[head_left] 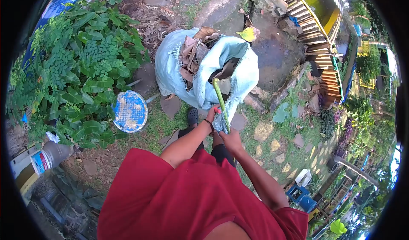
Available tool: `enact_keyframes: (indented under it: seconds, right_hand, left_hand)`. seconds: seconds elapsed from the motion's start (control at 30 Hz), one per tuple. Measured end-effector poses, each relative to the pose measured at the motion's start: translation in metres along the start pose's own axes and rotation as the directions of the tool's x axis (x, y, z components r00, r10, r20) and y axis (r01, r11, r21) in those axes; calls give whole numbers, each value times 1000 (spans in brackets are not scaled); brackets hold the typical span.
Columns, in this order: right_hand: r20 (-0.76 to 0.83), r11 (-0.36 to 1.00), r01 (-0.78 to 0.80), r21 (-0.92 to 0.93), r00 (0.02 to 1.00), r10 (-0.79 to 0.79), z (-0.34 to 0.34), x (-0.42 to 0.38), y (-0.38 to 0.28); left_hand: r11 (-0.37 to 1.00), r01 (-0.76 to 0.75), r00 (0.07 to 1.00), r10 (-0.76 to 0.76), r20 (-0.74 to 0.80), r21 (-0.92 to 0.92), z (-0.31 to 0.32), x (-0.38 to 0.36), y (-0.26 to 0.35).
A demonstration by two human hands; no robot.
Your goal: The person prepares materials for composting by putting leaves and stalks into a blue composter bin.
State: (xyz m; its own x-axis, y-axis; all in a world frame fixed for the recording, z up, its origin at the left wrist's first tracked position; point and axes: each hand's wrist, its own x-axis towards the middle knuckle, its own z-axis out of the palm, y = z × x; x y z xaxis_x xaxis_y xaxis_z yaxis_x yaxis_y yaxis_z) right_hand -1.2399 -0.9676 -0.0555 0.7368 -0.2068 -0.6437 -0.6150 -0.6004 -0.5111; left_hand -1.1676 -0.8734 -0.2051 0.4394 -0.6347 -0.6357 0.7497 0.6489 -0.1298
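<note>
My right hand point(232, 141) is closed around the lower end of a long green plant stalk point(221, 99), whose upper end leans over the mouth of a light-blue woven sack point(246, 67). Close beside it, my left hand point(211, 115) is closed at a crumpled bluish plastic piece point(220, 123), with a small pinkish-red bit point(218, 110) at its fingertips. The sack's frayed rim hangs just in front of both hands. Adjoining it on the left is another light-blue sack part point(170, 61), stuffed with dry brown leaves point(194, 52).
A round blue-and-white board point(130, 111) stands left beside leafy green plants point(85, 61). A plastic container point(49, 157) lies far left. Stepping stones point(263, 131) cross the grass at right. A slatted wooden fence point(313, 39) borders a yellow-edged basin at upper right.
</note>
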Motion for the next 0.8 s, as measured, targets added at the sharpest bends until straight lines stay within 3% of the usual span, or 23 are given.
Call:
enact_keyframes:
  seconds: [0.03, 0.07, 0.17, 0.2, 0.27, 0.33, 0.37, 0.4, 0.47, 0.53, 0.6, 0.67, 0.73, 0.8]
  right_hand:
    - [-14, 999, -25, 25, 1000, 25, 0, -4, -4]
    - [-5, 997, -14, 82, 1000, 15, -1, -6, -10]
    - [-24, 990, -10, 143, 1000, 14, 8, -17, 9]
    - [-22, 992, -11, 122, 1000, 13, 12, -23, 20]
    - [-28, 979, -13, 204, 999, 19, 10, -40, 33]
    - [-48, 981, 38, 192, 998, -30, 9, -53, 43]
    - [44, 948, -13, 317, 999, -1, 7, -59, 44]
    - [29, 940, -13, 341, 1000, 3, 5, -66, 43]
    - [29, 895, 104, 434, 991, -129, -3, -76, 41]
    - [-22, 880, 101, 463, 994, -103, -10, -93, 49]
    - [-168, 928, 256, 271, 962, -216, -17, -112, 72]
    - [-216, 872, 332, 359, 939, -269, -22, -133, 109]
    - [-251, 870, 319, 377, 939, -236, -42, -168, 142]
    - [-255, 886, 242, 395, 956, -147, -57, -207, 180]
  left_hand:
    - [999, -27, 986, 19, 163, 46, 1, -3, 7]
    - [991, -63, 998, 62, 11, 117, 6, -6, 3]
    - [985, -107, 994, 105, 24, 136, -13, -10, -7]
    - [989, -52, 992, 67, -110, 140, 1, -32, -13]
    - [981, -161, 971, 177, -163, 107, -25, -32, -27]
    - [962, -210, 970, 227, -87, 174, -32, -41, -31]
    - [955, -232, 955, 260, -144, 186, -34, -44, -27]
    - [933, -258, 929, 311, -201, 249, -40, -45, -22]
    - [952, -216, 935, 265, -236, 217, -17, -65, -18]
    - [925, -233, 917, 311, -248, 300, -16, -73, -19]
    - [958, -153, 930, 222, -294, 241, -2, -88, -37]
    - [918, -209, 933, 290, -212, 336, -87, -41, -15]
    - [917, -83, 929, 213, -304, 390, -32, -78, -54]
    - [914, -115, 909, 255, -331, 388, -30, -76, -68]
